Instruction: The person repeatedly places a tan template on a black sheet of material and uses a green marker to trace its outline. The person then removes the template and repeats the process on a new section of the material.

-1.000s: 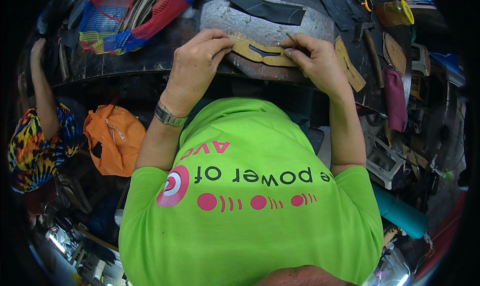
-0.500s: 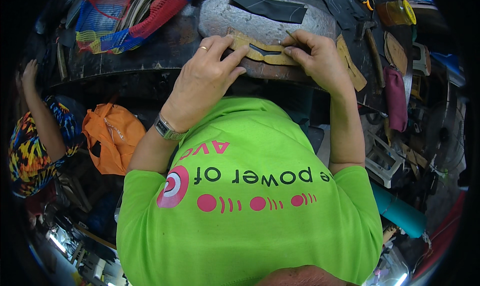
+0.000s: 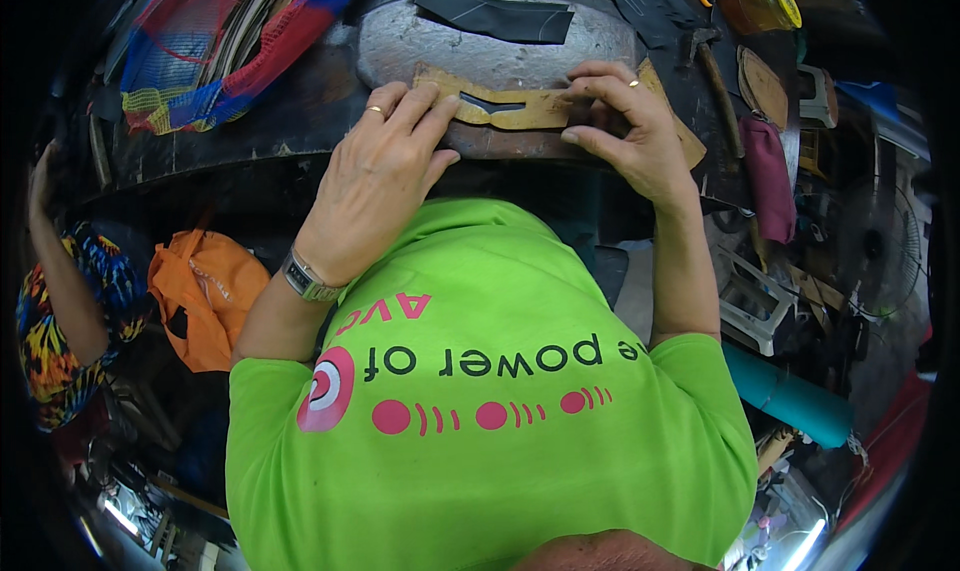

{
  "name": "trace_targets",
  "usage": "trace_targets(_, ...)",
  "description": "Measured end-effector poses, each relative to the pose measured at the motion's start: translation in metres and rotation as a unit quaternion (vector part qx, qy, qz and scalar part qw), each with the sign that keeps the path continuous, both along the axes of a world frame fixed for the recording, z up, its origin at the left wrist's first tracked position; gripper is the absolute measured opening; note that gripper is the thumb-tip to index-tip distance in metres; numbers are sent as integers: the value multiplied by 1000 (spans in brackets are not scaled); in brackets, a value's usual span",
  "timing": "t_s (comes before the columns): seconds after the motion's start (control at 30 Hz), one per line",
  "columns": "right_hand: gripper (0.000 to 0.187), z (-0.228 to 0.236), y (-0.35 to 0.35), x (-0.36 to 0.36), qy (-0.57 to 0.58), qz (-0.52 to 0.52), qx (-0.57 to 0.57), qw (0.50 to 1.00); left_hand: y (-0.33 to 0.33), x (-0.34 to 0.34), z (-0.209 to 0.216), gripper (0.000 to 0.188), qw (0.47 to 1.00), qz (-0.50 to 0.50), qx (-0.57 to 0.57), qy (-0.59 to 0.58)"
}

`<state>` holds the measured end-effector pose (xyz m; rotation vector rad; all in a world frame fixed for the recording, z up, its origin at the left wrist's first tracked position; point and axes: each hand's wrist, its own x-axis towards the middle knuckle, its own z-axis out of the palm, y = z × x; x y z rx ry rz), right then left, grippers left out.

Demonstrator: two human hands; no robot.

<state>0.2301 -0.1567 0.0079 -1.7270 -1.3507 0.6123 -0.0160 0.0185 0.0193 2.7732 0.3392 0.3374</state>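
Observation:
A tan, slightly bowed card template (image 3: 535,111) with a narrow slot lies at the near edge of a grey metal slab (image 3: 490,63). Dark material shows through the slot. My left hand (image 3: 390,151) rests its fingertips on the template's left end, thumb held apart and touching nothing. At the template's right end is my right hand (image 3: 640,136), its fingers bent and its thumb apart below them. The template's right tip is partly hidden there. No stick shows in the right hand now. Beyond the template, black marked strips (image 3: 490,16) lie on the slab.
Another tan template (image 3: 672,111) lies beside my right hand, near a hammer (image 3: 715,96) and tan sole-shaped pieces (image 3: 762,83). A yellow-lidded jar (image 3: 755,9) stands at the far right. A mesh bag (image 3: 230,46) sits far left. Another person's arm (image 3: 70,281) is at left.
The view has shifted, moving the bench leftward in the picture. My right thumb and fingers have spread from a pinch, and the thin stick in them no longer shows. My left hand stays on the template.

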Motion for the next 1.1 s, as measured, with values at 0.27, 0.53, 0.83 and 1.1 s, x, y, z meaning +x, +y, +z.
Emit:
trace_targets(0.27,34,-5,4,-3,-79,12,3,997,-9,-1,6,76,999,-22,14,42)
trace_targets(0.53,27,-2,11,1,-57,16,1,998,-27,5,2,103,988,-12,80,130)
trace_targets(0.83,25,4,13,1,-54,24,-32,998,-29,6,-1,99,985,-12,101,136)
trace_targets(1.1,27,4,7,-9,-85,2,-12,996,-29,3,-1,92,987,-15,99,126)
